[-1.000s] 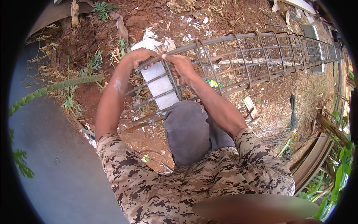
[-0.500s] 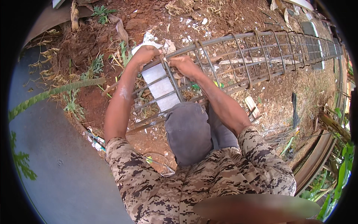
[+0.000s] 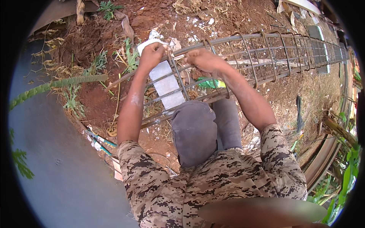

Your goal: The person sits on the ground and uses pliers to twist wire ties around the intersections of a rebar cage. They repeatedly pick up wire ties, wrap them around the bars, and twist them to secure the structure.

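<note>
A long cage of rusty steel bars (image 3: 249, 37) with bent square stirrups runs from in front of me toward the far right. At its near left end my left hand (image 3: 152, 57) is closed at the upper bar, beside a stirrup (image 3: 177, 76); what its fingers pinch is too small to make out. My right hand (image 3: 207, 62) is curled shut just right of that stirrup, over the bars, and its fingertips hide anything in them. A pale, flat block (image 3: 167, 84) shows beneath the bars, between my hands and my knee.
Left of me lies a smooth grey surface (image 3: 61, 163), with a thick green stem (image 3: 57, 84) across its upper part. A tool with green-and-white handles (image 3: 100, 142) lies at its edge. Green plastic (image 3: 211, 83) sits under the cage; a light block (image 3: 319, 49) supports its far part.
My hands have moved apart: the right hand shifted right, away from the stirrup's corner, while the left stays near the upper bar. More of the green plastic and the green-handled tool shows.
</note>
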